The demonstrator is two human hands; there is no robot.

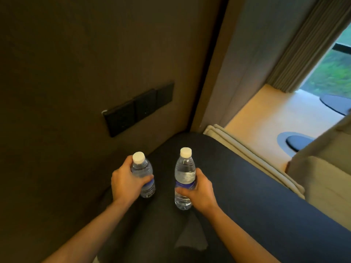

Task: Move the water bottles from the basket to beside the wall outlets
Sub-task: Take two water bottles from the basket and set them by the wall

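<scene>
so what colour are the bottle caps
White, on both water bottles, clearest in the head view.

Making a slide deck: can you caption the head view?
Left hand and right hand hold upright water bottles on a dark surface below black wall outlets.

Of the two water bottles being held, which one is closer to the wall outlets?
The bottle in the left hand, the left bottle: it stands nearer the wall outlets than the right bottle.
</scene>
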